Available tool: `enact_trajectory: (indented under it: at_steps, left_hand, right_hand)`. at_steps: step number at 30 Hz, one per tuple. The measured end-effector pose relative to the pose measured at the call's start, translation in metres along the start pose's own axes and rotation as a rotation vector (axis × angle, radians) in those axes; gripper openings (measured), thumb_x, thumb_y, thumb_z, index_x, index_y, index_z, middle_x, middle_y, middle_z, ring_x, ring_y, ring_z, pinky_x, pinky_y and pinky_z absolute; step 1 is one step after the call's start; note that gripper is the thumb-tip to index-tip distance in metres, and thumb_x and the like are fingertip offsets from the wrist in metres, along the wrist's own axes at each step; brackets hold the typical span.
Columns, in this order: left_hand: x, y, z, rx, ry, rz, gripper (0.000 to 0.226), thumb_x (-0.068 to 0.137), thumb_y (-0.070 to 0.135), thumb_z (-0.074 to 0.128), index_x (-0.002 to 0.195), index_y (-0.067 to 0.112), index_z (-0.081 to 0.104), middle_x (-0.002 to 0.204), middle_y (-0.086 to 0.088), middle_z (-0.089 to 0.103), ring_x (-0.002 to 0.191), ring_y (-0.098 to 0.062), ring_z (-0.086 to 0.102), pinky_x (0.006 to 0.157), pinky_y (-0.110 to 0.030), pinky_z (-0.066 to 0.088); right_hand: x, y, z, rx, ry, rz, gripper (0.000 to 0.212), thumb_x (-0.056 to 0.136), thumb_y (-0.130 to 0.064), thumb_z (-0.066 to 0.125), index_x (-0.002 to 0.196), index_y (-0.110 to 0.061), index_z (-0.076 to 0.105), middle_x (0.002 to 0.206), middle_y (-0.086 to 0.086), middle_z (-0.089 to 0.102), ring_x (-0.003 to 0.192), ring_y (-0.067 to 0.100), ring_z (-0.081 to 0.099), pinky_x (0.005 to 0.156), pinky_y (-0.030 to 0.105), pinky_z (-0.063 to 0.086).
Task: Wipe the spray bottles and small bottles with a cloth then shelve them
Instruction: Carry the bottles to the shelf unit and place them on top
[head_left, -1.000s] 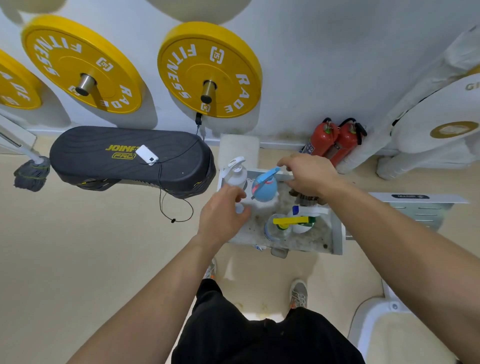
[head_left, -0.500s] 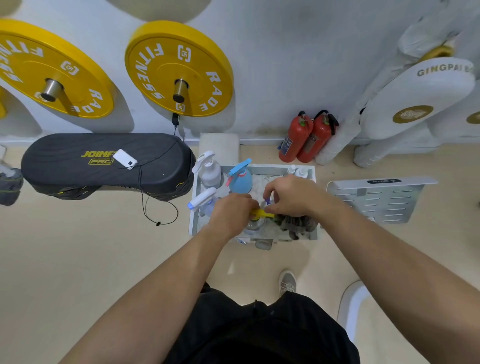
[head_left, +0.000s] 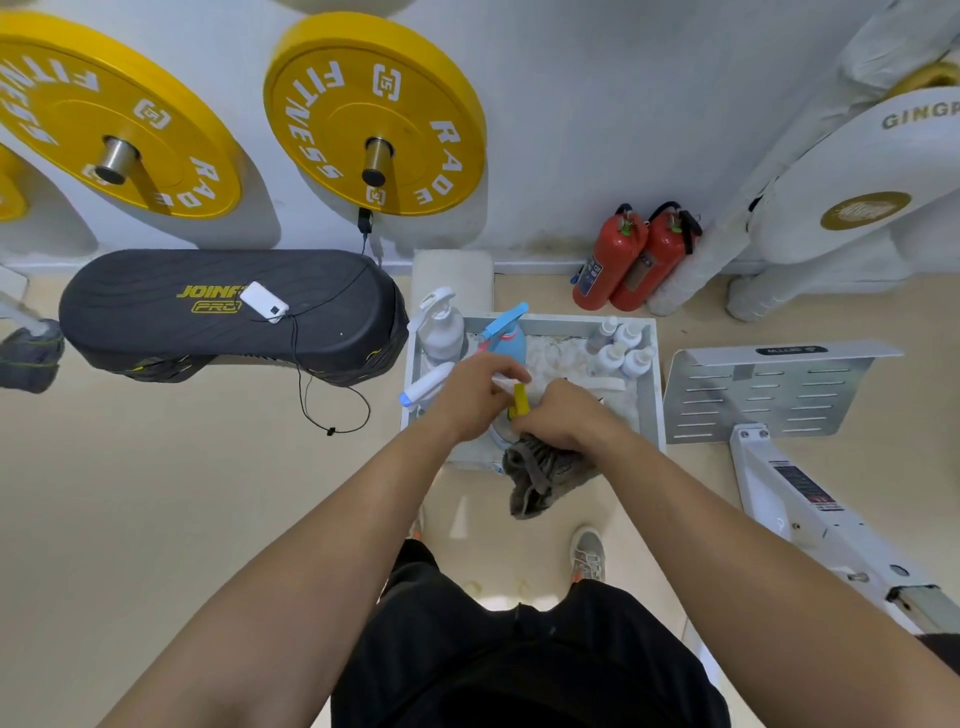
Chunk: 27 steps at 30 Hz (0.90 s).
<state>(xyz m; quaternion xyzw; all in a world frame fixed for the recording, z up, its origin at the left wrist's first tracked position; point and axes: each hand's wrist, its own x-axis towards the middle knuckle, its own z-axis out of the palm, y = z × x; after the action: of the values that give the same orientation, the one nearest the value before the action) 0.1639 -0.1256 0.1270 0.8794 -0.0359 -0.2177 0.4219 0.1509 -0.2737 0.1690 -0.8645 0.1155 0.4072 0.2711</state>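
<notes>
The white metal tray (head_left: 655, 395) lies on the floor beneath both hands. The grey striped cloth (head_left: 540, 478) is grasped in the right hand (head_left: 566, 415) and hangs below it over the tray's near edge. The left hand (head_left: 467, 400) grips the head of the yellow-triggered clear spray bottle (head_left: 520, 399), which sits between the two hands. Small white bottles (head_left: 621, 348) stand beyond the right hand.

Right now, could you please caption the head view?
Over a white tray, left hand holds a yellow-trigger spray bottle while right hand grips a grey cloth.
</notes>
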Motion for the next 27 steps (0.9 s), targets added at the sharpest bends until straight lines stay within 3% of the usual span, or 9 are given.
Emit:
enact_trajectory:
  at_steps: [2, 4, 7, 11, 15, 18, 23, 25, 27]
  left_hand:
    - [-0.006, -0.002, -0.003, -0.246, 0.046, -0.189, 0.03, 0.09, -0.008, 0.055, 0.11, 0.01, 0.068, 0.108, -0.005, 0.066, 0.071, -0.013, 0.065, 0.065, -0.019, 0.056]
    - [-0.014, -0.01, -0.005, -0.335, 0.033, -0.403, 0.026, 0.096, -0.006, 0.043, 0.108, 0.007, 0.062, 0.101, -0.011, 0.065, 0.064, -0.022, 0.066, 0.061, -0.03, 0.057]
    - [-0.033, -0.022, -0.006, -0.361, -0.209, -0.614, 0.028, 0.097, -0.002, 0.04, 0.11, 0.007, 0.063, 0.085, -0.007, 0.068, 0.061, -0.02, 0.067, 0.062, -0.031, 0.058]
    - [-0.047, -0.028, 0.007, -0.659, -0.247, -0.597, 0.029, 0.095, 0.001, 0.044, 0.102, 0.008, 0.071, 0.092, -0.012, 0.075, 0.079, -0.027, 0.07, 0.073, -0.036, 0.061]
    - [-0.044, -0.031, 0.015, -0.863, -0.088, -0.526, 0.031, 0.095, 0.001, 0.045, 0.11, 0.005, 0.072, 0.108, -0.024, 0.073, 0.094, -0.036, 0.07, 0.092, -0.051, 0.057]
    - [-0.04, -0.033, 0.016, -0.949, -0.038, -0.49, 0.028, 0.095, 0.009, 0.047, 0.107, 0.006, 0.072, 0.111, -0.027, 0.072, 0.097, -0.039, 0.068, 0.096, -0.057, 0.052]
    - [-0.033, -0.025, 0.013, -1.026, 0.055, -0.471, 0.027, 0.101, 0.006, 0.042, 0.105, 0.004, 0.069, 0.101, -0.019, 0.073, 0.088, -0.032, 0.071, 0.073, -0.039, 0.058]
    - [-0.032, -0.025, 0.013, -1.053, 0.059, -0.467, 0.027, 0.099, 0.01, 0.047, 0.112, 0.0, 0.068, 0.108, -0.022, 0.071, 0.094, -0.033, 0.07, 0.077, -0.04, 0.058]
    - [-0.031, -0.025, 0.013, -1.08, 0.058, -0.468, 0.037, 0.092, 0.017, 0.054, 0.12, -0.004, 0.065, 0.116, -0.025, 0.07, 0.103, -0.038, 0.068, 0.09, -0.049, 0.056]
  right_hand:
    - [-0.001, 0.001, 0.004, 0.172, -0.021, 0.037, 0.025, 0.081, -0.03, 0.07, 0.077, -0.011, 0.053, 0.075, 0.003, 0.054, 0.066, 0.016, 0.053, 0.054, 0.029, 0.039]
    - [0.001, 0.003, 0.01, 0.34, -0.07, 0.066, 0.021, 0.08, -0.028, 0.071, 0.083, -0.01, 0.059, 0.079, 0.005, 0.058, 0.068, 0.017, 0.057, 0.054, 0.026, 0.043]
    - [0.002, 0.003, 0.018, 0.565, -0.068, 0.081, 0.02, 0.081, -0.024, 0.074, 0.091, -0.007, 0.067, 0.081, 0.009, 0.066, 0.068, 0.019, 0.065, 0.055, 0.028, 0.053]
    - [0.01, 0.001, 0.027, 0.865, -0.041, 0.131, 0.019, 0.084, -0.02, 0.074, 0.091, -0.003, 0.07, 0.096, 0.022, 0.075, 0.078, 0.029, 0.072, 0.082, 0.048, 0.062]
    - [0.019, -0.004, 0.032, 1.045, -0.035, 0.195, 0.035, 0.084, -0.028, 0.077, 0.106, -0.002, 0.07, 0.097, 0.02, 0.076, 0.089, 0.033, 0.075, 0.084, 0.053, 0.061]
    - [0.023, -0.012, 0.035, 1.164, -0.025, 0.196, 0.036, 0.084, -0.027, 0.078, 0.108, -0.003, 0.069, 0.1, 0.019, 0.076, 0.094, 0.035, 0.074, 0.085, 0.052, 0.06]
    - [0.025, -0.021, 0.048, 1.241, 0.065, 0.193, 0.041, 0.079, -0.034, 0.08, 0.11, -0.009, 0.07, 0.099, 0.013, 0.077, 0.092, 0.031, 0.075, 0.086, 0.052, 0.06]
    - [0.027, -0.022, 0.052, 1.263, 0.083, 0.198, 0.053, 0.074, -0.039, 0.083, 0.114, -0.008, 0.068, 0.101, 0.012, 0.076, 0.092, 0.03, 0.075, 0.086, 0.051, 0.061]
    - [0.027, -0.024, 0.053, 1.277, 0.081, 0.201, 0.048, 0.077, -0.04, 0.082, 0.11, -0.009, 0.068, 0.101, 0.012, 0.076, 0.092, 0.03, 0.074, 0.087, 0.05, 0.06]
